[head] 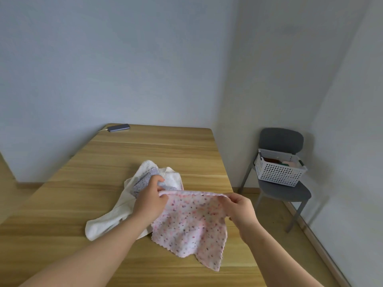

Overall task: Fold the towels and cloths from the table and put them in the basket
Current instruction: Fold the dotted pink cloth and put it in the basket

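A pink spotted cloth [192,224] hangs in front of me, stretched along its top edge. My left hand [150,198] pinches its top left corner and my right hand [240,208] pinches the top right corner; its lower part drapes onto the wooden table [157,150]. Behind my left hand lies a crumpled white towel [107,220] with a lilac spotted cloth [143,180] bunched on top of it. The white perforated basket [278,172] stands on a chair to the right, with a few folded cloths inside.
The grey chair [284,190] with the basket stands in the room's corner, apart from the table's right edge. A dark phone [118,127] on a cable lies at the table's far left corner. Walls close in behind and to the right.
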